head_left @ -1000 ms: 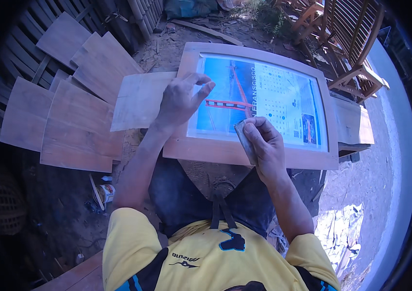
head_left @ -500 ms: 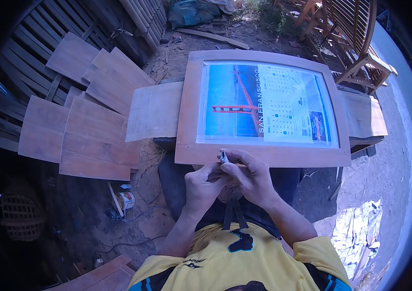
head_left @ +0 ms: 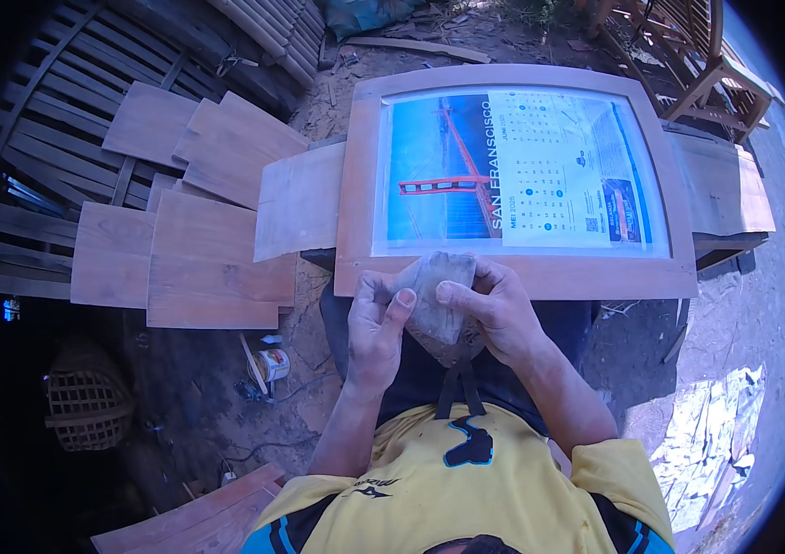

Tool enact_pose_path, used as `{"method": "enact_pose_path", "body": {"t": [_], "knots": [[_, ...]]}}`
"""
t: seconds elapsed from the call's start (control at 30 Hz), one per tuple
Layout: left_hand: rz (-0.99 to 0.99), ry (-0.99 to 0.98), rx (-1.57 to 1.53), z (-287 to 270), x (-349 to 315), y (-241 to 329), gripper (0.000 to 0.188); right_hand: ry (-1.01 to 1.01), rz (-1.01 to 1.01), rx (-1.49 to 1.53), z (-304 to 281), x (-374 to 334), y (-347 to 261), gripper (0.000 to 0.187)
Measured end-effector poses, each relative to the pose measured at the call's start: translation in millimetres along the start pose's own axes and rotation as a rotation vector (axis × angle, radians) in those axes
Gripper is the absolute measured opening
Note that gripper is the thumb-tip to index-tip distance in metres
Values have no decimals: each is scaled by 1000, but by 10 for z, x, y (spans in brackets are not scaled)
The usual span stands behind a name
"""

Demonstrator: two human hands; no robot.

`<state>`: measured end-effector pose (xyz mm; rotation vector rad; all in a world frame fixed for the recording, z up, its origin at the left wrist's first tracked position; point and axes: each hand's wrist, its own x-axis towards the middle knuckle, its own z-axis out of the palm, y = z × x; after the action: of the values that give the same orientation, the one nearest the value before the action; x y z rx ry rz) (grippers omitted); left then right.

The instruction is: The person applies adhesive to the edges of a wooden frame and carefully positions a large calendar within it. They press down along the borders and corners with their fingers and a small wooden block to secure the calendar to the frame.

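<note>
Near the middle of the view, a small grey sheet (head_left: 440,319), held up by the lower edge of a wooden frame (head_left: 596,284). Can't tell if touching the wood. Pinched at its left side by the left hand (head_left: 379,328), with the thumb in front. Pinched at its right side by the right hand (head_left: 499,309), thumb in front there too. Can't see most of the other fingers, tucked behind.

Looks light, thin and bendy, maybe a bit dusty and rough, so probably not slippery. Seems easy to fold, but could tear if pulled too hard. Best to take hold by the two side edges, thumb in front and fingers behind.

Inside the wooden frame, a blue and white printed sheet (head_left: 540,175). At the left, flat wooden boards (head_left: 212,268). At the lower left, a small can (head_left: 272,364) and a woven basket (head_left: 88,406).
</note>
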<state>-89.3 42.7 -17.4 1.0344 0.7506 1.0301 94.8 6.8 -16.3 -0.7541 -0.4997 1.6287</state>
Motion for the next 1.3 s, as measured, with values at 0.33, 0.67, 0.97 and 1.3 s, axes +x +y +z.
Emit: {"method": "enact_pose_path", "body": {"t": [0.33,0.67,0.97,1.3], "knots": [[398,-158,1632,-632,571,151,47,495,-631,-1695,-819,-165,-647,55],[470,-312,1558,-862,3148,68,49,474,-459,-1898,-982,-86,-575,62],[422,-339,1515,-816,1572,92,49,493,-412,-1963,-962,-125,-564,65],[455,-267,1522,-804,3150,-96,49,513,-397,-1932,-1023,-91,-587,64]]}}
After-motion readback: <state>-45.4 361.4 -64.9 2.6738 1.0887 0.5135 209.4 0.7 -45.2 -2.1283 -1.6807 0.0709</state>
